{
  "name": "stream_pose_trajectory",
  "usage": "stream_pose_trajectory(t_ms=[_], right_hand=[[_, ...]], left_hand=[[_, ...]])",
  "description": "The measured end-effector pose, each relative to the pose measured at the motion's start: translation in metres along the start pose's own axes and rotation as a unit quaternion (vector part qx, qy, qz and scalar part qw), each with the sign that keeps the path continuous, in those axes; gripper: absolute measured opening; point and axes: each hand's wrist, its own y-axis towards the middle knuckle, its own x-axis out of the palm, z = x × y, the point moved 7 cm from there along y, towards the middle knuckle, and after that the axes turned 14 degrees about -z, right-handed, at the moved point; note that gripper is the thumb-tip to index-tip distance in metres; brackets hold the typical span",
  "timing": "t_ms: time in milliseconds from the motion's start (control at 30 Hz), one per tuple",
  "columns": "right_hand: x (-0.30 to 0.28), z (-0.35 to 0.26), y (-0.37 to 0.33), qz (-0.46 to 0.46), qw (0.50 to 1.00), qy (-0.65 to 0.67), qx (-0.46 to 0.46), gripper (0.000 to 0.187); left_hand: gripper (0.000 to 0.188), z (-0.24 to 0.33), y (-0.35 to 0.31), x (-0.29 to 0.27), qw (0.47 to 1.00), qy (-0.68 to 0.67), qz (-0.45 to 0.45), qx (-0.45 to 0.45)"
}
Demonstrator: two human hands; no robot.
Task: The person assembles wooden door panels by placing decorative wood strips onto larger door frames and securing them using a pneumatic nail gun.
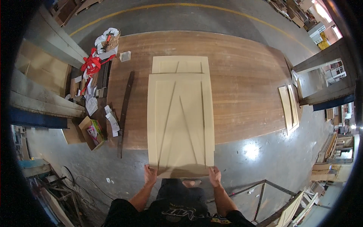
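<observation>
A pale beige panel (180, 125) with raised diagonal strips lies lengthwise over the near edge of a big brown wooden worktable (242, 83). My left hand (150, 175) grips its near left corner. My right hand (214, 176) grips its near right corner. The panel's near end hangs out past the table edge, over my legs. Under its far end lies a second, similar beige panel (180, 64), flat on the table.
A long dark strip (125, 113) lies along the table's left side, near a small white block (125, 56). Two narrow pale boards (289, 108) sit at the right end. Left of the table are an open cardboard box (92, 132), papers and red tape. A metal frame (261, 196) stands at lower right.
</observation>
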Motion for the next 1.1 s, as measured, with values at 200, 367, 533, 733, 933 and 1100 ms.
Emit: stream_pose_trajectory(t_ms=[200,367,533,733,933,1100], right_hand=[[-0.038,-0.057,0.038,0.044,0.994,-0.072,-0.067,0.046],[-0.050,-0.090,0.059,0.045,0.981,-0.107,-0.153,0.047],[-0.049,-0.112,0.037,0.021,0.979,0.063,-0.191,0.042],[-0.059,-0.120,0.051,-0.036,0.962,0.185,-0.198,0.051],[-0.087,-0.045,-0.015,0.080,0.975,0.067,-0.197,0.060],[-0.087,0.169,-0.145,0.061,0.975,0.202,-0.066,0.053]], left_hand=[[0.037,0.106,0.029,-0.019,0.988,0.019,0.042,0.144],[0.040,0.163,0.032,-0.041,0.992,-0.036,0.001,0.123],[0.045,0.144,0.039,-0.049,0.994,-0.004,0.029,0.108],[0.050,0.180,0.051,-0.046,0.997,-0.027,-0.057,0.053],[0.050,0.204,-0.022,-0.039,0.955,0.280,0.031,0.099],[0.050,0.182,-0.090,0.103,0.926,0.290,-0.210,0.118]])
